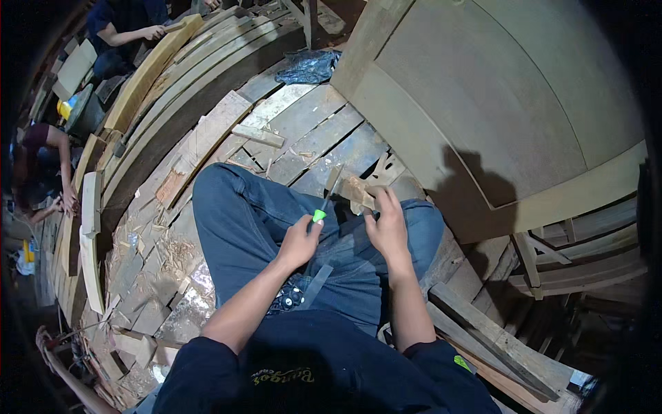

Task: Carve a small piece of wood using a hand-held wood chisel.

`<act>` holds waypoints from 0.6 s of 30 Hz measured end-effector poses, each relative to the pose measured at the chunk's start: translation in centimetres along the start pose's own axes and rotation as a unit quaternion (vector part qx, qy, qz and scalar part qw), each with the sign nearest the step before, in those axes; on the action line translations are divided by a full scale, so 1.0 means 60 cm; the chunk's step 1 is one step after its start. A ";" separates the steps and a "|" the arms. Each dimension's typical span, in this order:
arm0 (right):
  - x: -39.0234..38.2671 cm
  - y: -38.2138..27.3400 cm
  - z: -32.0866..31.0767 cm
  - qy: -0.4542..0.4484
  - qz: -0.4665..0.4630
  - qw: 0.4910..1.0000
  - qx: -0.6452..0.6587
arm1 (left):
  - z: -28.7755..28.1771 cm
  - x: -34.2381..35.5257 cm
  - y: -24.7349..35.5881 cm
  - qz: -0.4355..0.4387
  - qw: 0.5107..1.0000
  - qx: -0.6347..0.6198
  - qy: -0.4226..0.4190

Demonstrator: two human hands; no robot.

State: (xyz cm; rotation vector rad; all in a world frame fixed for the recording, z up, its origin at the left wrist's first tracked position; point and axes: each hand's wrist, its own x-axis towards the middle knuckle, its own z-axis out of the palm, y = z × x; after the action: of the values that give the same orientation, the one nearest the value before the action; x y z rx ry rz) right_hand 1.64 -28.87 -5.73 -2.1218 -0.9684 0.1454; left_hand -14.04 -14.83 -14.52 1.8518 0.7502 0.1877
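My left hand (301, 241) is closed around a tool with a bright green handle (318, 215). A thin dark shaft runs up from it; the exact kind of tool is unclear. Beside it, my right hand (387, 228) has its fingers and thumb around the near end of a small rough brown piece of wood (356, 190). The shaft comes close to this wood, but I cannot tell if they touch. Both hands are above my crossed legs (241, 207), in blue jeans. On my lap, a flat grey strip (318, 286) lies next to a dark round object (289, 297).
Planks (207, 141) and wood shavings (176, 255) cover the floor on the left. A large wooden panel (483, 90) stands at the right. Beyond the curved beams (200, 83), one person (121, 31) holds a wooden-looking tool; another person (41, 162) works at the left edge.
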 end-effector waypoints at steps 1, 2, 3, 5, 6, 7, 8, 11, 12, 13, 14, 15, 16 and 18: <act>0.000 -0.005 0.001 0.001 -0.002 1.000 0.000 | 0.001 0.000 -0.009 0.002 1.000 0.000 0.002; -0.003 -0.002 0.000 0.001 0.001 1.000 -0.008 | -0.005 -0.002 0.012 -0.071 0.994 -0.085 -0.014; -0.006 -0.007 0.001 -0.001 0.001 1.000 -0.012 | -0.015 -0.007 0.026 -0.145 0.975 -0.168 -0.025; -0.005 -0.009 -0.004 -0.016 0.006 1.000 -0.007 | -0.018 -0.008 0.028 -0.138 0.972 -0.189 -0.017; -0.005 -0.007 -0.004 -0.025 0.001 1.000 -0.010 | -0.018 -0.007 0.027 -0.143 0.969 -0.199 -0.023; -0.006 -0.005 -0.004 -0.033 -0.003 0.999 -0.013 | -0.018 -0.007 0.026 -0.150 0.966 -0.209 -0.029; -0.006 -0.009 -0.007 -0.049 -0.006 0.999 -0.007 | -0.018 -0.008 0.028 -0.167 0.960 -0.224 -0.031; -0.006 -0.012 -0.009 -0.081 -0.023 0.996 -0.009 | -0.021 -0.007 0.035 -0.167 0.963 -0.208 -0.027; -0.007 -0.011 -0.009 -0.089 -0.009 0.996 0.003 | -0.022 -0.005 0.038 -0.168 0.964 -0.205 -0.026; -0.007 -0.011 -0.011 -0.091 -0.007 0.996 0.005 | -0.021 -0.005 0.039 -0.171 0.964 -0.204 -0.027; -0.006 -0.012 -0.011 -0.074 -0.016 0.997 -0.002 | -0.021 -0.004 0.039 -0.167 0.964 -0.204 -0.026; -0.005 -0.012 -0.011 -0.057 -0.025 0.998 -0.009 | -0.020 -0.005 0.039 -0.162 0.965 -0.205 -0.025; -0.005 -0.010 -0.009 -0.058 -0.016 0.998 -0.010 | -0.020 -0.006 0.038 -0.160 0.965 -0.208 -0.024; -0.004 -0.009 -0.006 -0.061 -0.011 0.998 -0.009 | -0.019 -0.005 0.032 -0.161 0.965 -0.205 -0.023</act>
State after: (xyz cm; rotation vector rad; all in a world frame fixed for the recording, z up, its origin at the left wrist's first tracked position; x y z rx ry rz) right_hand 1.30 -29.04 -5.12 -2.1387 -1.0667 0.2587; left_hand -14.01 -14.55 -12.29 1.3201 0.8943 0.0818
